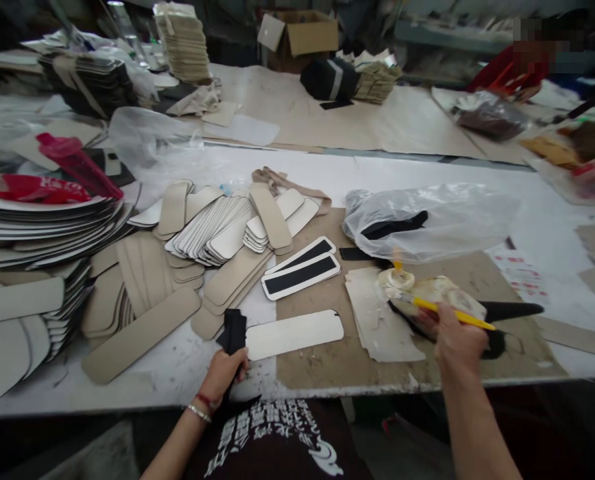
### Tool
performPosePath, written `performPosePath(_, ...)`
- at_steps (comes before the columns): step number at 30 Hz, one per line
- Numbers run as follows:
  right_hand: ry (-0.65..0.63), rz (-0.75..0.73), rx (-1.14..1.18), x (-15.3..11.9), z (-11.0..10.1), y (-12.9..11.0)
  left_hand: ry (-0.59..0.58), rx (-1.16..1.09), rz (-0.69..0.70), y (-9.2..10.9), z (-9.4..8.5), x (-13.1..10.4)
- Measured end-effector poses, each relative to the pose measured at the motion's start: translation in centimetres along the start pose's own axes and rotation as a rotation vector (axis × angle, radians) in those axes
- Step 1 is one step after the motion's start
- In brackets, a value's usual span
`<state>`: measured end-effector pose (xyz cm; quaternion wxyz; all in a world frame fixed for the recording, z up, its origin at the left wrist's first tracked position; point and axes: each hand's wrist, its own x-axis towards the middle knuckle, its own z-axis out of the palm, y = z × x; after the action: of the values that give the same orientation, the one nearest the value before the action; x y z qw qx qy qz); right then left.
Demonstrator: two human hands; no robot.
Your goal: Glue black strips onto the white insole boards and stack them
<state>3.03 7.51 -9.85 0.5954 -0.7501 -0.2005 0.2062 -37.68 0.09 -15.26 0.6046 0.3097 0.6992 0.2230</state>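
Observation:
My right hand (458,340) is closed around a yellow-handled brush (457,315). The brush's head end is at a small container of cream-coloured glue (396,281), from which another short yellow stick rises. My left hand (226,370) pinches black strips (235,332) at the left end of a white rounded panel (295,335) lying flat near the front edge. Just beyond that panel lie two white panels (301,276) with black strips on their middles. A glue-stained sheet (377,320) lies beside the glue, and black-handled scissors (510,311) are partly hidden behind my right hand.
Fanned white panels (217,230) and beige panels (147,333) cover the left side of the table. A clear plastic bag (457,223) with black material lies at the right. Across the table are a cardboard box (310,37) and a person in red (502,73).

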Motion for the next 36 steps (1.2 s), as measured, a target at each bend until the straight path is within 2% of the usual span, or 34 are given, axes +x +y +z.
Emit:
performPosePath(2,-0.061,0.080,0.078,-3.2,0.3,0.0,-0.009,-0.007,-0.008,0.1,-0.1,-0.1)
performPosePath(6,-0.529,0.190,0.034,-12.3,2.6,-0.4,-0.025,-0.023,-0.016,-0.1,-0.3,0.0)
performPosePath(8,-0.712,0.204,-0.025,-16.5,4.1,-0.4,-0.045,-0.034,-0.006,-0.3,-0.4,0.1)
performPosePath(10,-0.792,0.194,-0.031,-19.5,5.5,0.0,-0.068,-0.045,0.003,-0.4,-0.5,0.2)
performPosePath(13,-0.832,0.188,-0.013,-21.7,6.9,1.0,-0.090,-0.062,0.003,-0.6,-0.6,0.3)
performPosePath(20,-0.864,0.166,-0.031,-22.5,7.5,3.3,-0.103,-0.086,-0.004,-1.0,-0.7,0.5)
performPosePath(25,-0.811,-0.068,-0.208,-21.4,6.4,3.8,-0.075,-0.066,-0.002,-1.1,-0.6,0.4)
performPosePath(36,-0.511,-0.539,-0.502,-16.0,3.0,3.8,0.018,-0.036,0.002,-0.5,0.1,-0.3)
